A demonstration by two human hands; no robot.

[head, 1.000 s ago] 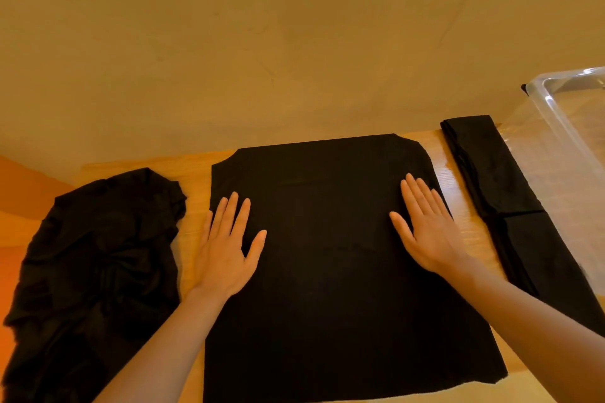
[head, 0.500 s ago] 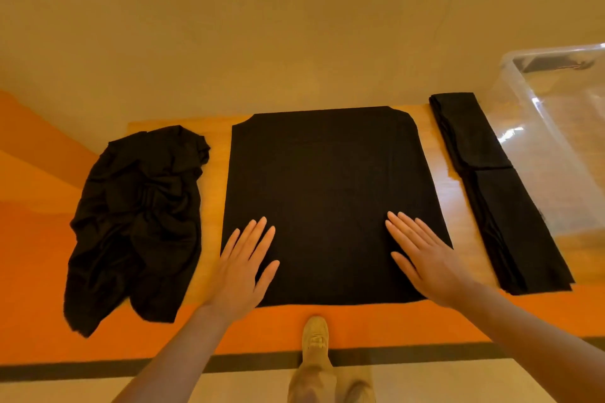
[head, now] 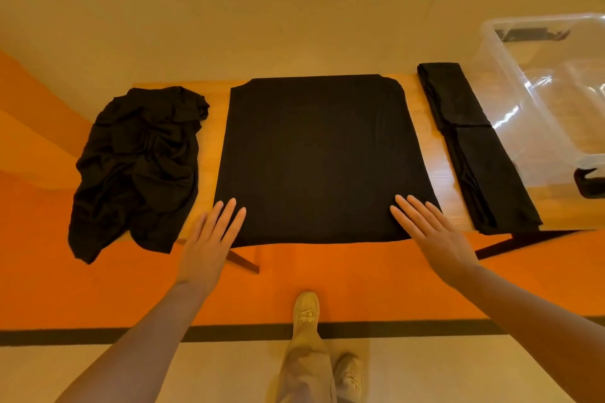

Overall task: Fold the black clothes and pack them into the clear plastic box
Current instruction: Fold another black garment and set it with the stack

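Wooden table [head: 435,170] stands against a plain wall [head: 262,3]. Orange floor [head: 327,285] below its near edge, crossed by a dark stripe [head: 229,332]. Beige shoe [head: 306,311] on the orange floor.

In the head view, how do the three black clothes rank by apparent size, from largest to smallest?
1. Flat black garment in the middle, clearly largest.
2. Crumpled black garment and long folded black garment: they look alike in area; bunching and wide-angle distortion make ranking unsure.
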